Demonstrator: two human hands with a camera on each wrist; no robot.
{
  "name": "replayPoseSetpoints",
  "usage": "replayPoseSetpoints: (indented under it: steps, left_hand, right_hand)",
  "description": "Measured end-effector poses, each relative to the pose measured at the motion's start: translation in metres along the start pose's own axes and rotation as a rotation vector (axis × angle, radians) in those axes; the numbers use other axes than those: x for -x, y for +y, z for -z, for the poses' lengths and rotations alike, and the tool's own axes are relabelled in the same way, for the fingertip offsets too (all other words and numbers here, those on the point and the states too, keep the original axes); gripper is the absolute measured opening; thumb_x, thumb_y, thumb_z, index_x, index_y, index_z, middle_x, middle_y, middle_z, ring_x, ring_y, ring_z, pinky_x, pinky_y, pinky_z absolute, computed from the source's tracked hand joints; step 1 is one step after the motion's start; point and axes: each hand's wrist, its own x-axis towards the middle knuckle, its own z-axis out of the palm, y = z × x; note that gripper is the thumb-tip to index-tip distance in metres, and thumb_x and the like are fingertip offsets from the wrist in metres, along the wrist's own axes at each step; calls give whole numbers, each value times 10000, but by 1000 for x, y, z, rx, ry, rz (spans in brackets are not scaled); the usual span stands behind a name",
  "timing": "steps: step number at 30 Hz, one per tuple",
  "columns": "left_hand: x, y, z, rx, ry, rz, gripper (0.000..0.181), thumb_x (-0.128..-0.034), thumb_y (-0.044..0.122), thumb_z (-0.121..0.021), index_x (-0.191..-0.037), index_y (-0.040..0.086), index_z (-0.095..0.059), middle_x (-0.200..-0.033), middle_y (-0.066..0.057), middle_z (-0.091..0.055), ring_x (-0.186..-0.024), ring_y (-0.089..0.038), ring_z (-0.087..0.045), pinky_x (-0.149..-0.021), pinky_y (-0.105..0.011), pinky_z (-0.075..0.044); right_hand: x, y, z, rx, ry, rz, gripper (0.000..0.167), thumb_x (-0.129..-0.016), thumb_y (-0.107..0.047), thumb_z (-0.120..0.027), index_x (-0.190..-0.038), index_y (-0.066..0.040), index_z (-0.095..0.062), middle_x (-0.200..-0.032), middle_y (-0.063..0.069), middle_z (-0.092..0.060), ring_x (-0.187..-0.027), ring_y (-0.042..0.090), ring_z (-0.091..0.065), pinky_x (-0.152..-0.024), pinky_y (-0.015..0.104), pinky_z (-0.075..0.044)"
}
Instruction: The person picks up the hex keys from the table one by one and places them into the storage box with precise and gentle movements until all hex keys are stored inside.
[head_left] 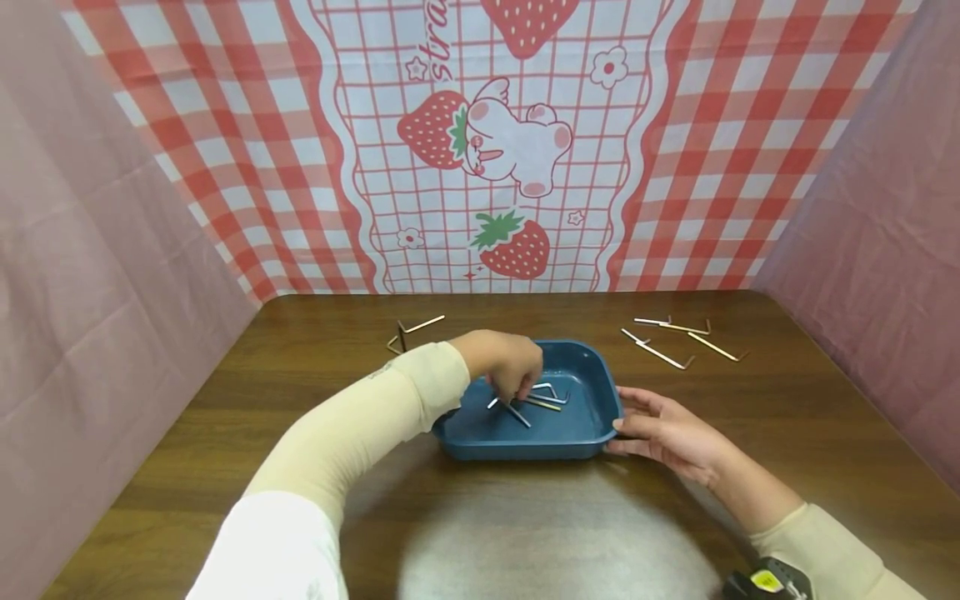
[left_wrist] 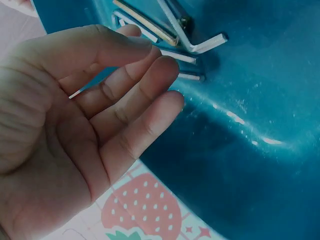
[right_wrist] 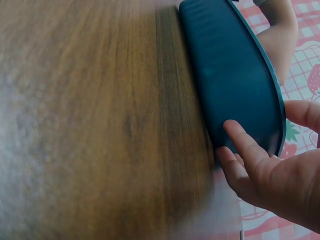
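My left hand (head_left: 513,365) reaches down into a blue tray (head_left: 525,451) among several L-shaped metal keys (head_left: 546,403). In the left wrist view the fingers of this hand (left_wrist: 95,110) bend loosely, the thumb tip close to the fingertips; nothing plainly gripped shows between them. Silver and brass-coloured keys (left_wrist: 182,27) lie just beyond, some partly hidden behind the fingers. My right hand (head_left: 671,433) holds the tray's right end. The right wrist view has its fingers (right_wrist: 245,142) against the tray's outer wall (right_wrist: 235,75) and the thumb at the rim.
Several L-shaped keys (head_left: 663,356) lie spread on the brown wooden table (head_left: 225,467) behind the tray to the right. A few more (head_left: 423,323) lie at the back left, near my left forearm. A strawberry-print checked cloth (head_left: 300,167) hangs behind the table.
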Motion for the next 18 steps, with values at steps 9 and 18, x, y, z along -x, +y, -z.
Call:
replayPoseSetpoints:
  steps: [9,18]
  left_hand:
    - [11,-5,7,4,81,0,156,-738,-1,-718,-826,126,-738,-818,29,-658,-634,-129,-573,-509,-244,-518]
    - [31,-10,14,-13,190,-38,256,-737,14,-728,-972,110,-764,-884,13,-675,-744,-119,-551,-628,-225,-482]
  right_hand:
    - [0,-1,-1,3,-5,6,765,-961,-24,-522,-1494,112,10,-1494,396,-108,-1085,274,-612,-944,474,-480]
    - [0,2,0,3,-1,17,757,-962,-18,-517,-1489,124,8,-1493,395,-103,-1073,271,-619,-939,472,-484]
